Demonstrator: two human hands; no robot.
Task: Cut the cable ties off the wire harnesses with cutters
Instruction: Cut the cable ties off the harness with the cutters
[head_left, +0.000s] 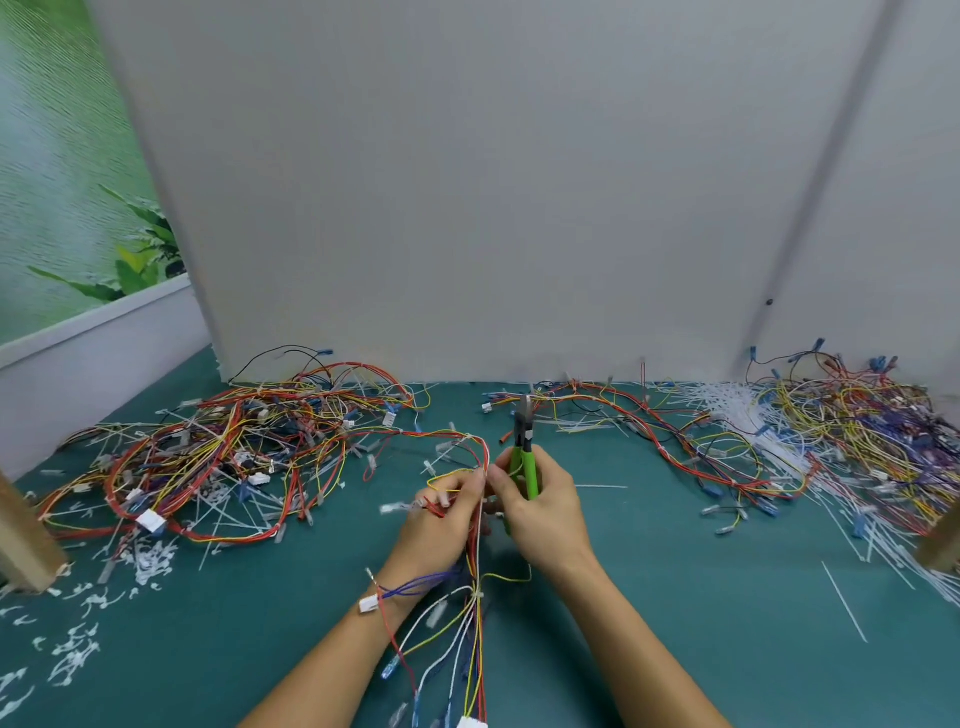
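A wire harness (477, 594) is pinched in the curled fingers of the left hand (441, 525) over the middle of the teal table (675, 597), wires trailing toward the near edge. Green-handled cutters (525, 457) are gripped tight in the right hand (545, 525), tips pointed far, just beside the left. A left pile (234, 447) and a right pile (841, 431) of harnesses are heaped at the far side, and tie scraps (78, 654) are scattered near left.

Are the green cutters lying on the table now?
No, the right hand grips the green cutters above the table, while the left hand holds a wire harness.
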